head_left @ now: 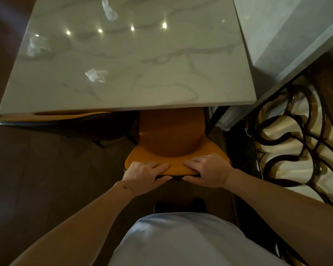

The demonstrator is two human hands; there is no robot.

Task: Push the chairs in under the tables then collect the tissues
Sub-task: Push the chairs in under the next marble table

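Observation:
An orange chair [169, 135] stands in front of me, its seat partly under the marble table [161, 77]. Both hands grip the top edge of its backrest: my left hand [146, 174] on the left part, my right hand [208, 171] on the right part, fingers over the front, thumbs behind. A second orange chair [65, 117] sits pushed in under the table's left half. Three crumpled white tissues lie on the tabletop: one near the middle front [96, 74], one at the left [35, 46], one at the far edge [109, 9].
A pale ledge or counter [288, 35] adjoins the table on the right. Below it runs a dark wrought-iron scroll railing [296, 135]. Dark wooden floor [46, 169] lies to the left. My dark shoes [181, 205] show just behind the chair.

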